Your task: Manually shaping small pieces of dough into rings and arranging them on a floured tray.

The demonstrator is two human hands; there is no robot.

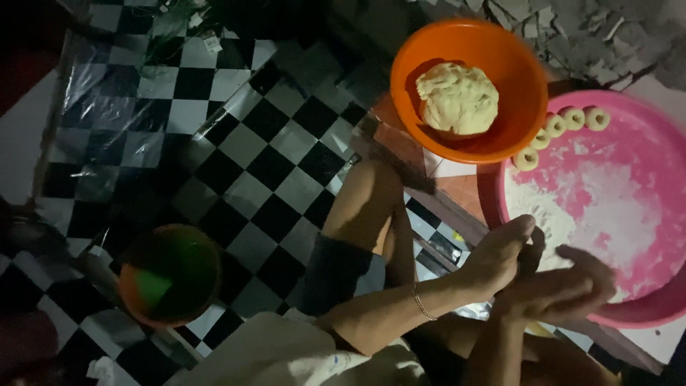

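Left hand point(500, 254): flat, fingers straight and together, pressed palm to palm against the right hand; a thin bracelet point(423, 304) circles its wrist.

Right hand point(564, 286): flat likewise, blurred, laid under and against the left; whether anything lies between the two palms cannot be told.

Wide pink plastic basin point(664, 207): directly beyond the joined hands, fingertips over its near rim; its floor dusted with a patch of white flour point(572, 207).

Small pale dough rings point(556, 126): five, in a curved row along the basin's far-left inner edge, well beyond the fingertips.

Round orange plastic bowl point(500, 50): beyond the hands and left of the basin, its rim overlapping the basin's edge.

Large lump of pale yellow dough point(457, 96): inside the orange bowl, resting on its bottom.

Second orange round bowl point(170, 275): well to the left of the left hand, its inside dark with a green glint.

Black-and-white chequered floor covering point(271, 143): beneath everything left of the hands, part under clear plastic sheet.

Bent knee point(368, 200): just left of the left forearm.
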